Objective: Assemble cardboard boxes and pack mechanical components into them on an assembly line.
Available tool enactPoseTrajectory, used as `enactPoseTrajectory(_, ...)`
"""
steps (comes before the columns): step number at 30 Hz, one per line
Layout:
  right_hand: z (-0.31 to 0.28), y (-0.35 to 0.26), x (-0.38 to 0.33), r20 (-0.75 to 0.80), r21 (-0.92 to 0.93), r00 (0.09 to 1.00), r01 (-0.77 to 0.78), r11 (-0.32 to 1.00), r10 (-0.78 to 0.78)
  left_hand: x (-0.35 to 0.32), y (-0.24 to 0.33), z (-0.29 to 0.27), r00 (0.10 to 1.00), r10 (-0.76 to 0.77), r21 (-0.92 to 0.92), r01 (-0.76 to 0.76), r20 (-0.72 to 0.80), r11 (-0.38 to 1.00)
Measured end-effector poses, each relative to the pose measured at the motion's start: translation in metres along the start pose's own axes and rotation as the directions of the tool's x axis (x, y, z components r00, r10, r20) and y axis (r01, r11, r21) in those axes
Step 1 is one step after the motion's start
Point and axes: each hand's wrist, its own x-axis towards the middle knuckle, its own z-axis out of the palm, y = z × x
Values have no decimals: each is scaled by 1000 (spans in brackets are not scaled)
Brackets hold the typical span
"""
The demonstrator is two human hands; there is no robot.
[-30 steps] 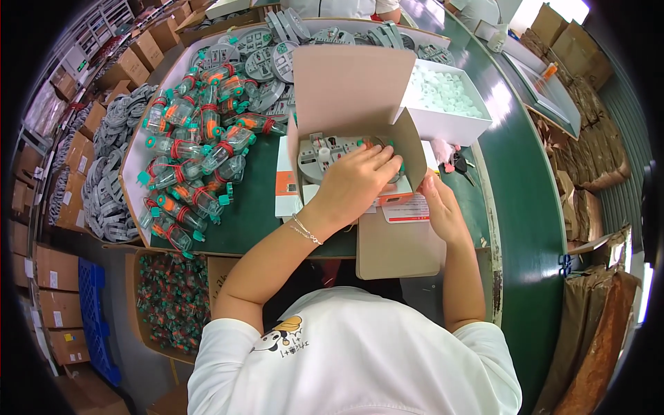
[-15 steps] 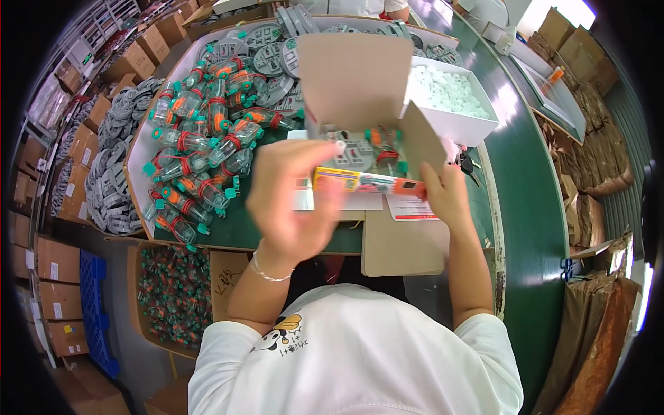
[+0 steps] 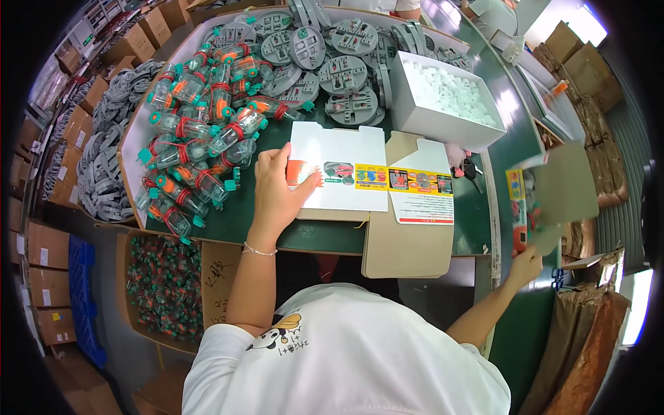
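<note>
Here, in the head view, the left hand (image 3: 280,190) lies flat on the near left corner of a white flat card (image 3: 339,174) on the green tabletop (image 3: 311,235), fingers spread and thumb across the printed strip, pinning it rather than gripping it; pressing there seems to keep the sheet from sliding while the other arm is away. The right hand (image 3: 527,264) is stretched far out to the right, past the tabletop's edge, closed on the lower corner of a filled box (image 3: 546,200) held up with its brown flap open, as if being carried off to one side. The two hands are well apart. Under and beside the card lies a brown flat sheet (image 3: 408,235) with another printed card (image 3: 422,197) on top, stacked within easy reach. A heap of clear toys (image 3: 200,138) with orange and teal parts fills the left of the tabletop, grey round trays (image 3: 342,72) lie behind it, and a white bin (image 3: 449,104) of small white pieces stands at the back right, all fanned around the work spot.

Against the picture half a second ago, both hands were then close together over the middle, holding the box between them. Now the box has gone out to the right with the right hand alone, and the left hand has dropped onto the card.
</note>
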Motion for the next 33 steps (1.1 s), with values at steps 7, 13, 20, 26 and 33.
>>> enactPoseTrajectory(7,2,112,33,2,-305,995,-90,948,96,5,9,0,991,-30,-160,9,-127,987)
enactPoseTrajectory(13,8,66,7,-558,-570,711,44,820,-427,20,0,-5,990,-111,-545,44,-91,837)
enactPoseTrajectory(20,7,-171,-79,112,540,727,528,656,-678,27,25,-41,966,-76,-764,244,249,597)
enactPoseTrajectory(26,33,-238,-133,398,805,547,176,566,-736,21,33,-60,983,163,-795,-35,80,606)
enactPoseTrajectory(33,9,-271,-122,201,967,595,8,255,-778,21,78,-131,871,355,-590,-98,338,802)
